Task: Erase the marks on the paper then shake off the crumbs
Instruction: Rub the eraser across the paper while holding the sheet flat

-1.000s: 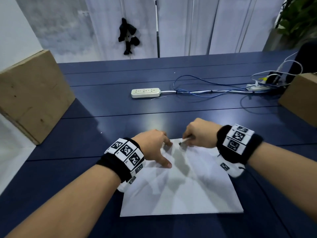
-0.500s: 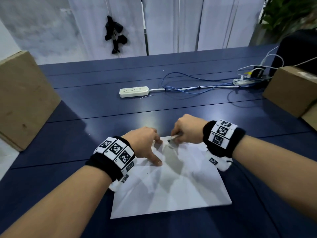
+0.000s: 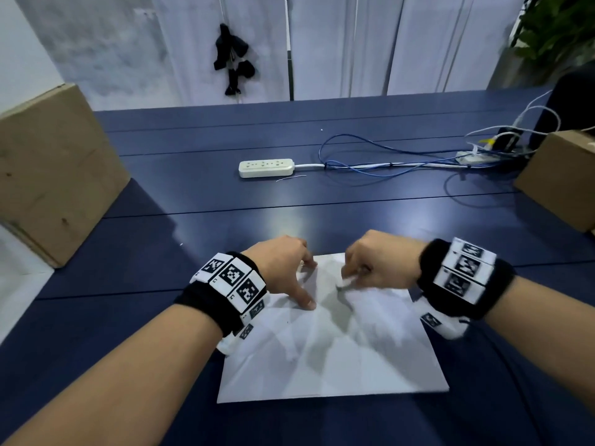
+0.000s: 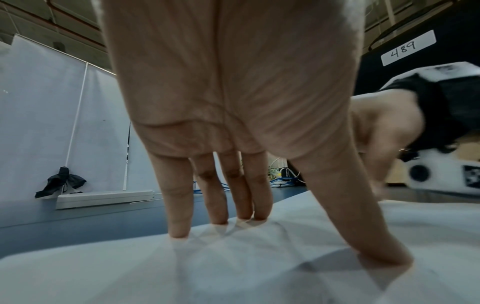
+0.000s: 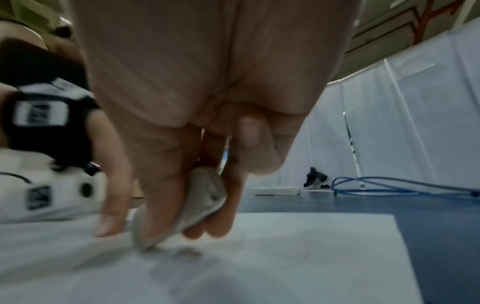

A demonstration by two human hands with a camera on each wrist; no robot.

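Note:
A white sheet of paper (image 3: 335, 358) lies on the dark blue table (image 3: 225, 201) in front of me. My left hand (image 3: 289, 272) presses the paper's far left part with straight spread fingertips (image 4: 179, 228) and thumb. My right hand (image 3: 370, 268) pinches a small grey-white eraser (image 5: 202, 201) between thumb and fingers, and the eraser's lower end touches the paper (image 5: 285, 257) near its far edge. The eraser (image 3: 346, 280) shows blurred in the head view. Faint grey smudges lie on the paper just below the eraser in the right wrist view.
A white power strip (image 3: 266, 168) with white and blue cables (image 3: 386, 156) lies farther back on the table. Cardboard boxes stand at the left (image 3: 54, 175) and right (image 3: 560, 175) edges. White curtains hang behind the table.
The right hand with the eraser has slid a little toward me and left over the paper, now blurred by motion. The left hand keeps pressing the same spot. The head camera has shifted.

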